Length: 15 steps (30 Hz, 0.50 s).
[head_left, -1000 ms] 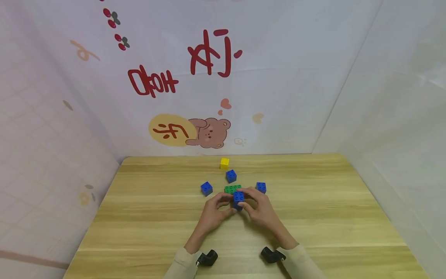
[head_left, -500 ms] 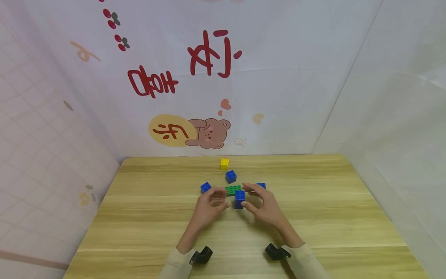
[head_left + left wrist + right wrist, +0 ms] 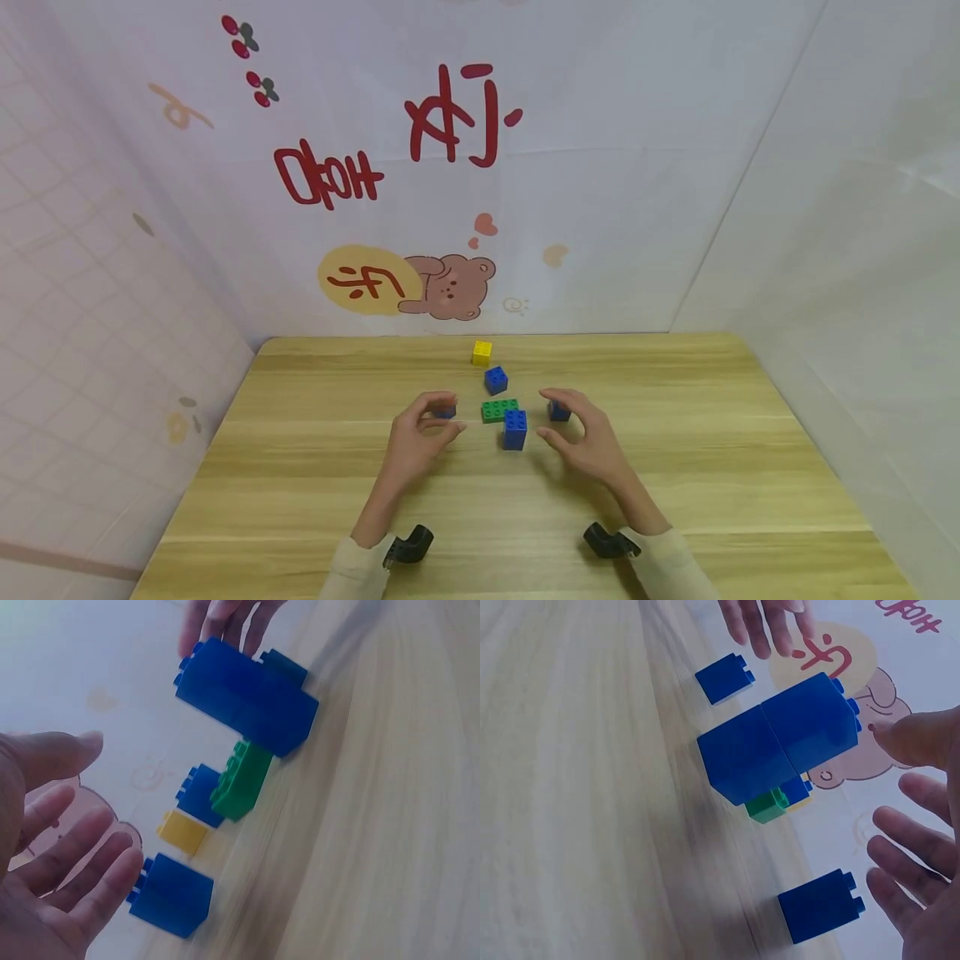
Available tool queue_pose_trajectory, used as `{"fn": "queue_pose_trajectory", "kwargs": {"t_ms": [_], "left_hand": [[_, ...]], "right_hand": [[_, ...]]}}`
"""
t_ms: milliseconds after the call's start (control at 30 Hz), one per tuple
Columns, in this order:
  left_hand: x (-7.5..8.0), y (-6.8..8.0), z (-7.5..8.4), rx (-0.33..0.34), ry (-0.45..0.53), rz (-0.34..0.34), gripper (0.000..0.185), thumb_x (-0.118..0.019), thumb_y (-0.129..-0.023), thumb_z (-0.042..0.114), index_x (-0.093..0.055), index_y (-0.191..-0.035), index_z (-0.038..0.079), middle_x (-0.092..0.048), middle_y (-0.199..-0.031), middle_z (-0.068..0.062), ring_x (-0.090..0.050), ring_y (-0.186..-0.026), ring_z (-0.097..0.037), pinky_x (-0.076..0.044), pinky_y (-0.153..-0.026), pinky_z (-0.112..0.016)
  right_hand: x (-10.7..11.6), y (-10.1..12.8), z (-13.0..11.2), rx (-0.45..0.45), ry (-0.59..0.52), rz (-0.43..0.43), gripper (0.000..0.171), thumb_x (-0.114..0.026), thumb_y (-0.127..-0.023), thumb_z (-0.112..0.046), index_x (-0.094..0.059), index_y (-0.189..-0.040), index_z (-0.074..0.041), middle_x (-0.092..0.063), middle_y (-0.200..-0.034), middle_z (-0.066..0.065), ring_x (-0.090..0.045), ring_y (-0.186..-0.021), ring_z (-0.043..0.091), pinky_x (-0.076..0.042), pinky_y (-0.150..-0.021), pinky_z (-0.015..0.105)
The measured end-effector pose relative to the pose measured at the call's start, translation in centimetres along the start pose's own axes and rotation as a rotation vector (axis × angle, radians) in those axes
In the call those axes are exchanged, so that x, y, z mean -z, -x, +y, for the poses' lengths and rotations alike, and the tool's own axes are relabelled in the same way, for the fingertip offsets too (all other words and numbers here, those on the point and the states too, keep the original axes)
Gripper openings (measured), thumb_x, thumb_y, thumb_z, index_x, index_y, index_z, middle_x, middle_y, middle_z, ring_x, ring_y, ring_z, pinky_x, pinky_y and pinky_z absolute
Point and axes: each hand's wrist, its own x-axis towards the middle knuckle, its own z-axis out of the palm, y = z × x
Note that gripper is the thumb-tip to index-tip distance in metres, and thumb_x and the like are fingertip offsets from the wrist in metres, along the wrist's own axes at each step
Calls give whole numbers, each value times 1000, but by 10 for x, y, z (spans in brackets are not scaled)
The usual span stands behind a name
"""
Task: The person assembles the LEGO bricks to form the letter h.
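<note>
A stack of two blue bricks (image 3: 514, 430) stands alone on the wooden table (image 3: 315, 467), just in front of a green brick (image 3: 500, 408). My left hand (image 3: 441, 418) hovers to its left with relaxed fingers and holds nothing, and partly hides a single blue brick (image 3: 447, 412). My right hand (image 3: 552, 422) is spread to the right of the stack, beside another blue brick (image 3: 558, 410). In the left wrist view the blue stack (image 3: 247, 697) sits beyond my open left hand (image 3: 52, 855). In the right wrist view the stack (image 3: 780, 746) lies left of my open right hand (image 3: 922, 847).
Behind the green brick lie one more blue brick (image 3: 496, 380) and a yellow brick (image 3: 482, 352). Printed cloth walls close the table at the back and both sides. Black wrist cameras (image 3: 408, 546) sit near the front edge.
Both hands have let go of the blue stack and drawn apart, the left hand to the left and the right hand to the right. The stack stays on the table.
</note>
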Motion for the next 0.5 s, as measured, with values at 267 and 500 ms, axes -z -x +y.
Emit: {"fn": "queue_pose_trajectory", "kwargs": {"t_ms": [267, 500], "left_hand": [[13, 1, -5, -51, -37, 96, 45, -84, -84, 7, -67, -126, 2, -68, -127, -14, -63, -120, -39, -56, -101, -53], [18, 2, -17, 2, -76, 137, 49, -84, -86, 10, -65, -131, 5, -63, -136, -13, -59, -129, -36, -52, -109, -53]], "right_hand": [[7, 1, 8, -68, 24, 32, 59, -84, -85, -13, -62, -139, -17, -63, -142, 3, -55, -133, 27, -44, -114, 34], [10, 2, 21, -159, -18, 26, 58, -82, -88, -14, -60, -142, -17, -59, -147, 4, -54, -136, 29, -46, -111, 56]]}}
